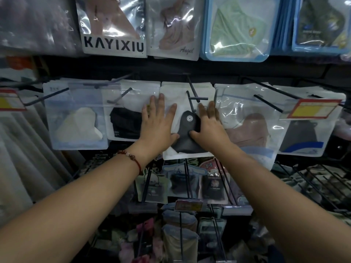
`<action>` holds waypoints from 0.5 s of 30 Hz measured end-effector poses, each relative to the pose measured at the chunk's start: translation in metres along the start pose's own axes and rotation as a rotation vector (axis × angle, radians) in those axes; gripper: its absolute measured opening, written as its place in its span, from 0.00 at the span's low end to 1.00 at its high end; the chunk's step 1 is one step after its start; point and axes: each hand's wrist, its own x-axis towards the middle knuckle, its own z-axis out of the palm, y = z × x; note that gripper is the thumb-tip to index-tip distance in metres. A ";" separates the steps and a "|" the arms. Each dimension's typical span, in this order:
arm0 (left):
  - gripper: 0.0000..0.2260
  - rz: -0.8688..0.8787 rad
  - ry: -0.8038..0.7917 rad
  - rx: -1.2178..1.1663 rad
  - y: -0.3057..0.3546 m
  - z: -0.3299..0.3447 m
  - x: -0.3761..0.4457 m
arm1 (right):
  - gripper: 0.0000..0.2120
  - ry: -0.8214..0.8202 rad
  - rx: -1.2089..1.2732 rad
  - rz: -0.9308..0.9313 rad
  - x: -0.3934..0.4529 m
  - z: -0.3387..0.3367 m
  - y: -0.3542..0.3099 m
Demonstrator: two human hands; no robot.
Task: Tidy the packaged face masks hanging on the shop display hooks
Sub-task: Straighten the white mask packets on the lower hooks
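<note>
A stack of white packets with a black valved face mask hangs on a black hook in the middle row. My left hand lies flat on the stack's left edge with fingers straight, partly over the neighbouring packet of a black mask. Pressing the stack's right side is my right hand, its fingers straight and its thumb on the black mask. Both hands flank the hook.
More mask packets hang left and right on the same row, with a red-yellow price tag at the right. Larger packets hang above. Cartoon-printed packets and black wire hooks jut out below.
</note>
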 end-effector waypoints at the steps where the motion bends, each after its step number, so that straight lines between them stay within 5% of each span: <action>1: 0.44 -0.002 -0.004 0.001 0.000 0.000 0.000 | 0.47 0.000 -0.010 0.003 0.000 0.000 -0.001; 8: 0.41 0.036 0.040 -0.071 0.000 0.011 -0.034 | 0.46 0.150 -0.143 -0.100 -0.034 0.017 0.008; 15: 0.38 0.061 -0.037 -0.113 -0.008 0.027 -0.066 | 0.44 0.105 -0.179 -0.136 -0.063 0.028 0.016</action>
